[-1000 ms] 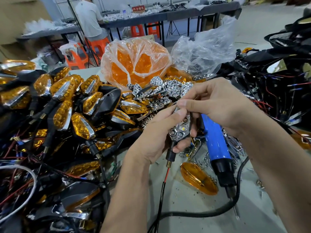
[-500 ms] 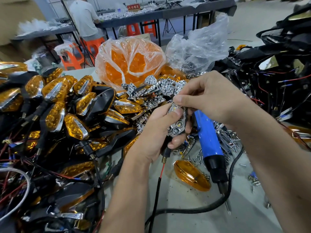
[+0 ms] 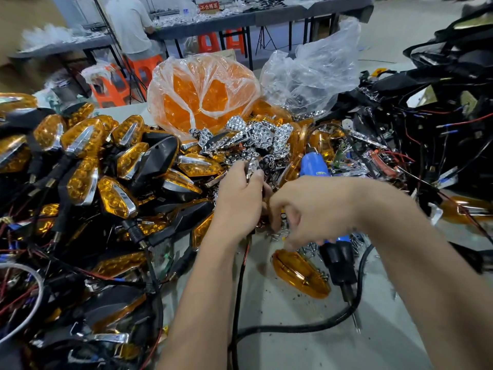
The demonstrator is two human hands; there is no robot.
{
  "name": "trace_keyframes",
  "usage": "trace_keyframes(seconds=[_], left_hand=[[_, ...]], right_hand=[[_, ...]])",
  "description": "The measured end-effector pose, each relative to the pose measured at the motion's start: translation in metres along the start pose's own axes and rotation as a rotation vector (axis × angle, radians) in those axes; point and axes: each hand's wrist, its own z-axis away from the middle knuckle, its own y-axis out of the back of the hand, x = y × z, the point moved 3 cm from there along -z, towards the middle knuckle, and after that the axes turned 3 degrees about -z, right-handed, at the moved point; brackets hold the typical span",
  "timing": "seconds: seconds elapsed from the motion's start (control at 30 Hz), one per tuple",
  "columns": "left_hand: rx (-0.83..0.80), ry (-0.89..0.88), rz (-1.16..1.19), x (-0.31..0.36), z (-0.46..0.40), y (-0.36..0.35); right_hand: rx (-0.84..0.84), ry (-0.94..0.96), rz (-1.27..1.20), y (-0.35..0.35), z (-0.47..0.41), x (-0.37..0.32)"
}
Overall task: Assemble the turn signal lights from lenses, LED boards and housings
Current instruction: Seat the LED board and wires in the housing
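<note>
At mid-bench my left hand (image 3: 241,201) grips a chrome LED board (image 3: 253,166) in its housing, wires trailing toward the near edge. My right hand (image 3: 309,212), fingers curled and blurred, reaches down over scattered screws (image 3: 312,248); I cannot tell its hold. A loose amber lens (image 3: 298,275) and blue screwdriver (image 3: 314,166) lie beside them, finished lights (image 3: 80,161) crowding the left.

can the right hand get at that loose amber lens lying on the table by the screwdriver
Probably yes. The right hand hovers just above the amber lens, which lies bare on the table beside the blue screwdriver, nothing covering it.
</note>
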Motion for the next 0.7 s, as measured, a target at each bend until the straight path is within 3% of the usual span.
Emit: trace_keyframes(seconds=[0.1,0.23,0.47,0.7], left_hand=[[0.054,0.017,0.087,-0.002,-0.002,0.002],[0.048,0.088,0.352,-0.002,0.000,0.003],[-0.199,-0.107,0.781,0.023,0.009,0.004],[-0.148,-0.145,0.851,0.029,0.012,0.012]], right_hand=[[-0.015,0.090,0.129,-0.015,-0.010,-0.018],[-0.060,0.094,0.100,-0.020,-0.016,-0.019],[-0.088,0.094,-0.025,-0.021,-0.014,-0.009],[-0.047,0.273,-0.428,0.010,0.009,0.014]])
